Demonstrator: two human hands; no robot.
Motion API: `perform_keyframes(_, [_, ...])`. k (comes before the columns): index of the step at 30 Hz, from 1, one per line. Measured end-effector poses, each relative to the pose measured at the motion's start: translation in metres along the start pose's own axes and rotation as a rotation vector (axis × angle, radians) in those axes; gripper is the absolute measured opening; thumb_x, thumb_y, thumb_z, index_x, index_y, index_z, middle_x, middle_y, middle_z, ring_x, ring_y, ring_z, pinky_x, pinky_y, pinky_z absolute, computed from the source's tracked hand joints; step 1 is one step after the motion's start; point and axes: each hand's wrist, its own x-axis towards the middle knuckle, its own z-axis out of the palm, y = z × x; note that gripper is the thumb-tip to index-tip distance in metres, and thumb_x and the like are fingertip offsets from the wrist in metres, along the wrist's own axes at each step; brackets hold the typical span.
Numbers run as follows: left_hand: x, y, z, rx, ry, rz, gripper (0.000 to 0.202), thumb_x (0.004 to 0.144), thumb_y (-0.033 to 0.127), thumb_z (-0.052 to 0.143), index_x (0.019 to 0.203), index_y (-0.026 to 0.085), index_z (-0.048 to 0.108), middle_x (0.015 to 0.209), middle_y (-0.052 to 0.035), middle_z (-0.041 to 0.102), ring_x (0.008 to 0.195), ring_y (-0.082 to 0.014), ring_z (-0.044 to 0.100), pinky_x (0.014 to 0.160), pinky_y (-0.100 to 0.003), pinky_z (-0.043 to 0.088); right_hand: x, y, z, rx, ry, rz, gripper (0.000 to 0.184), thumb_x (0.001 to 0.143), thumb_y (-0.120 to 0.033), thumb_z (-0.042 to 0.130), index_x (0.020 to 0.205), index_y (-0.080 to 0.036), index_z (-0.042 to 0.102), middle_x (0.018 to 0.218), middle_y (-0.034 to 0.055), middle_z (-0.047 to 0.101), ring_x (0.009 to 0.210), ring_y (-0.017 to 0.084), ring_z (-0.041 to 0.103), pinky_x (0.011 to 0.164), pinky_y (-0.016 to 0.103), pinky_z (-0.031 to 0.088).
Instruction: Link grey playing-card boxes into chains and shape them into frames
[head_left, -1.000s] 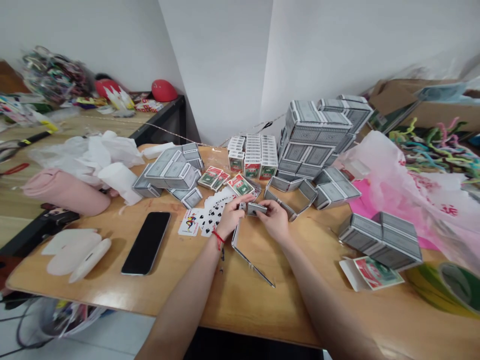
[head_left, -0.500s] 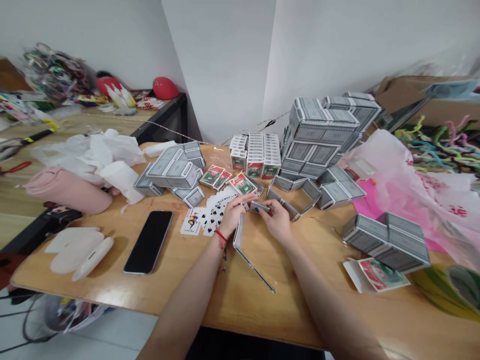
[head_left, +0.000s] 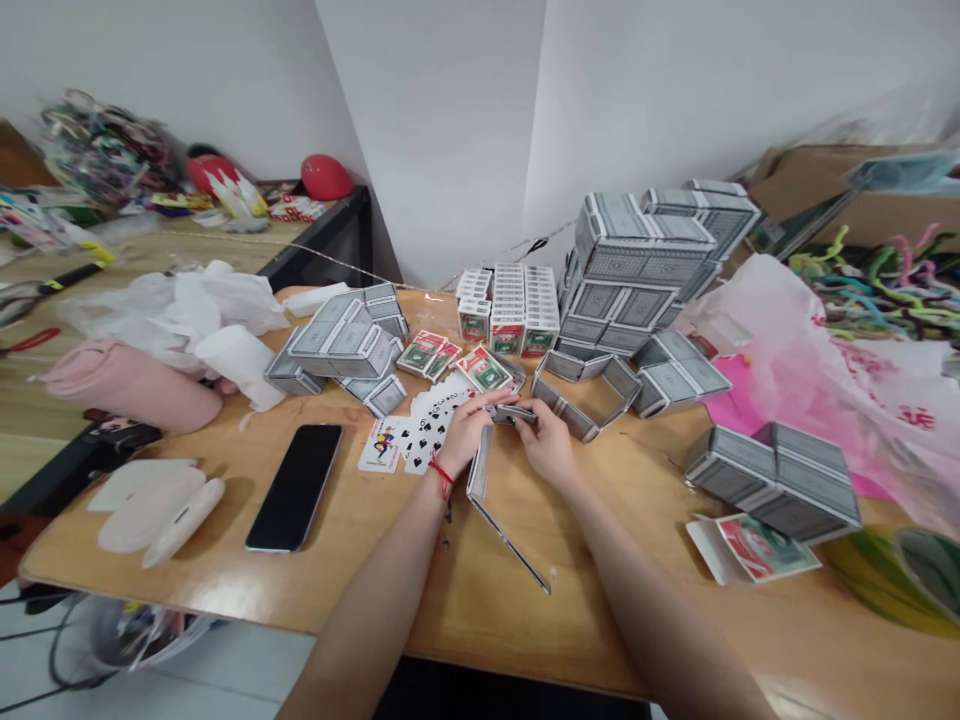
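Both hands meet over the middle of the table at a folded strip of playing cards (head_left: pixel 507 535), whose long thin arm stretches toward the front edge. My left hand (head_left: pixel 469 425), with a red string on its wrist, is closed on the strip's far end. Fingers of my right hand (head_left: pixel 549 440) pinch a short folded section of it from the right. Loose face-up cards (head_left: pixel 427 440) lie fanned beside my left hand, a joker card (head_left: pixel 383 446) at their left. An angular card frame (head_left: pixel 589 395) stands open-topped just beyond my right hand.
A tall stack of card blocks (head_left: pixel 637 270) rises at the back right, near rows of card boxes (head_left: pixel 510 310). More card blocks (head_left: pixel 341 340) stand left, others (head_left: pixel 776 480) right. A phone (head_left: pixel 295 488), pink roll (head_left: pixel 135 385) and yellow tape roll (head_left: pixel 892 575) lie around.
My right fingers have shifted slightly at the folded section, which is drawn a little closer to my left hand. The view has moved very slightly; the rest stays put.
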Motion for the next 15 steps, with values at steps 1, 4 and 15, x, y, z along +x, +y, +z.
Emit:
perform_keyframes(1, [0.0002, -0.0004, 0.0003, -0.004, 0.000, 0.001, 0.054, 0.059, 0.009, 0.041, 0.108, 0.015, 0.063, 0.110, -0.0053, 0.065, 0.111, -0.0213, 0.054, 0.102, -0.037, 0.036, -0.0001, -0.0007, -0.0002, -0.002, -0.006, -0.007, 0.015, 0.079, -0.027, 0.048, 0.090, -0.020, 0.056, 0.082, 0.0039, 0.064, 0.072, 0.018, 0.059, 0.068, 0.031, 0.046])
perform_keyframes(4, [0.0007, -0.0010, 0.0015, -0.019, -0.003, -0.001, 0.053, 0.061, 0.009, 0.040, 0.108, 0.015, 0.063, 0.111, -0.0055, 0.065, 0.110, -0.0207, 0.055, 0.102, -0.037, 0.035, -0.0002, -0.0019, -0.0005, 0.001, -0.026, -0.039, 0.015, 0.080, -0.026, 0.046, 0.089, -0.020, 0.056, 0.085, 0.0046, 0.064, 0.075, 0.019, 0.060, 0.071, 0.032, 0.047])
perform_keyframes(15, [-0.0003, -0.0021, 0.0041, 0.183, -0.040, 0.040, 0.053, 0.064, 0.008, 0.039, 0.111, 0.020, 0.061, 0.119, -0.0015, 0.060, 0.117, -0.0199, 0.048, 0.105, -0.036, 0.031, -0.0004, -0.0029, 0.0004, 0.017, -0.025, -0.095, 0.015, 0.082, -0.025, 0.042, 0.091, -0.021, 0.054, 0.094, 0.0060, 0.064, 0.087, 0.020, 0.059, 0.081, 0.036, 0.046])
